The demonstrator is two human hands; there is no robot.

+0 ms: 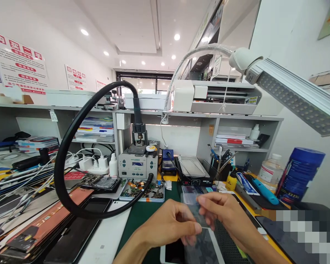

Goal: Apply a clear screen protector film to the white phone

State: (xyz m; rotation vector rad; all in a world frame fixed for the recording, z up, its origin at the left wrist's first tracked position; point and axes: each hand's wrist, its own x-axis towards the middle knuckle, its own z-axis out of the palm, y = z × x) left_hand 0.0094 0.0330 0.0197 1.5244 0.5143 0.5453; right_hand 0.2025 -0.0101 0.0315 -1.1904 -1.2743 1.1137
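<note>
My left hand [172,223] is closed, thumb against fingers, pinching a thin clear plastic film [193,211]. Opposite it, my right hand [225,214] pinches the film's other side between thumb and fingertips. Both hands are raised over a white-framed tablet [173,252] that lies on the green mat [141,216]. Part of the tablet's dark screen looks greyish, as if seen through a clear layer; the film's lower edge is hard to make out. My hands hide the tablet's upper part. A small translucent case [189,194] lies just beyond my fingers.
A thick black hose [59,165] loops from the hot-air station [137,165] over the left side. Stacked phones and tablets [71,231] crowd the left. A tray of circuit boards [143,190] and a heating plate [194,170] stand ahead. Bottles, tools and a blue canister [301,174] line the right.
</note>
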